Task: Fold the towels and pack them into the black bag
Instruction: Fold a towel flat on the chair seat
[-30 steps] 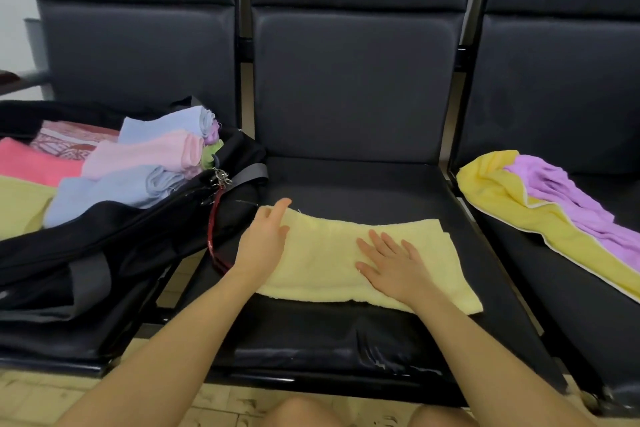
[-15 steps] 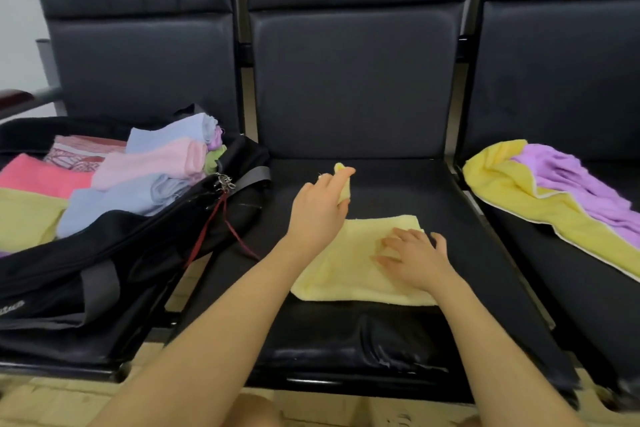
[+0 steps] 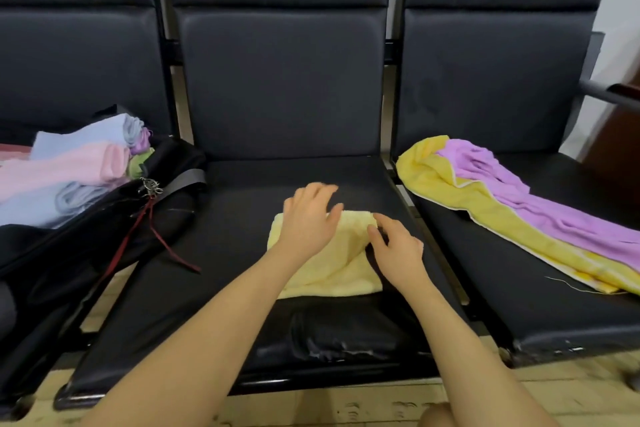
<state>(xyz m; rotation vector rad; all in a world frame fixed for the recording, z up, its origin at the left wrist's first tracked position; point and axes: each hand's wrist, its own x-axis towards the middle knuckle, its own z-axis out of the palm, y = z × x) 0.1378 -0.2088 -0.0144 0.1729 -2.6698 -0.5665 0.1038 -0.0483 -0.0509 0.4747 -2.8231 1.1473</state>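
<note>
row of black padded seats (image 3: 280,87) against a pale wall, tiled floor below. on the middle seat cushion (image 3: 242,218), a pale yellow towel (image 3: 332,270) folded into a small rectangle, lying flat under both hands. left hand (image 3: 308,222) resting palm-down on the towel's far left part, fingers (image 3: 320,192) spread and straight, reaching past the far edge, released, gripping nothing. right hand (image 3: 396,250) at the towel's right side, fingers (image 3: 379,224) lightly bent with tips touching the far right corner; cannot tell whether pinching the cloth or only pressing it. left of the fingers, on the next seat, the black bag (image 3: 104,225) lying open, stuffed with folded towels (image 3: 69,170) in blue, pink, lilac and green, a red cord (image 3: 162,243) trailing from its zip onto the middle cushion. right of the fingers, well apart on the third seat, a yellow towel (image 3: 450,198) and a purple towel (image 3: 540,204) draped unfolded, purple over yellow.
</note>
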